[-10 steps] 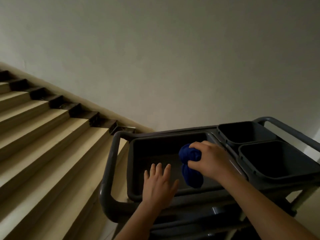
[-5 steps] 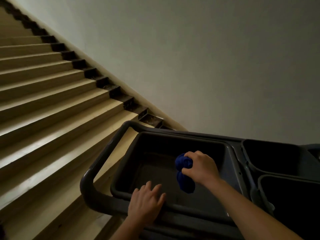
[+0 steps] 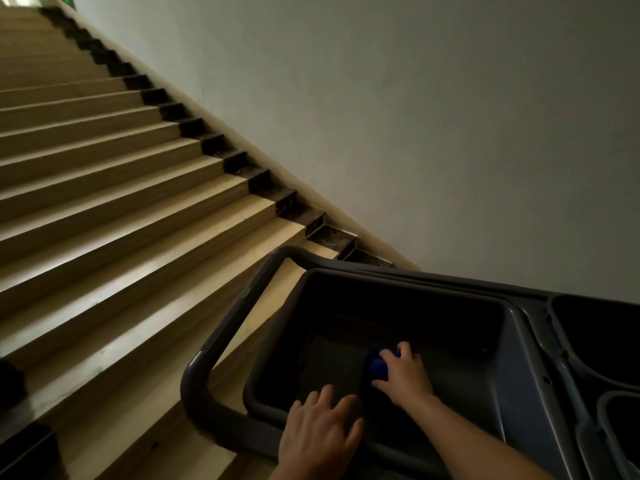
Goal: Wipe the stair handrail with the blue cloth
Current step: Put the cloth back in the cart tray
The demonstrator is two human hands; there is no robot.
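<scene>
The bunched blue cloth (image 3: pixel 375 367) is low inside the dark grey cart tub (image 3: pixel 512 341), near its floor. My right hand (image 3: pixel 405 374) covers most of it, fingers curled around the cloth. My left hand (image 3: pixel 320 433) lies flat on the tub's near rim, fingers spread, holding nothing. No stair handrail shows in this view.
The grey cleaning cart's curved push bar (image 3: pixel 228 327) juts toward the stairs. Two round dark bins (image 3: pixel 595 334) sit on the cart's right side. Beige stairs (image 3: pixel 121 188) climb to the upper left along a plain white wall (image 3: pixel 415 116). A dark shape (image 3: pixel 20 445) fills the bottom left corner.
My right hand has gone down into the tub with the blue cloth. The view has tilted up the stairs and the left hand has stayed on the rim.
</scene>
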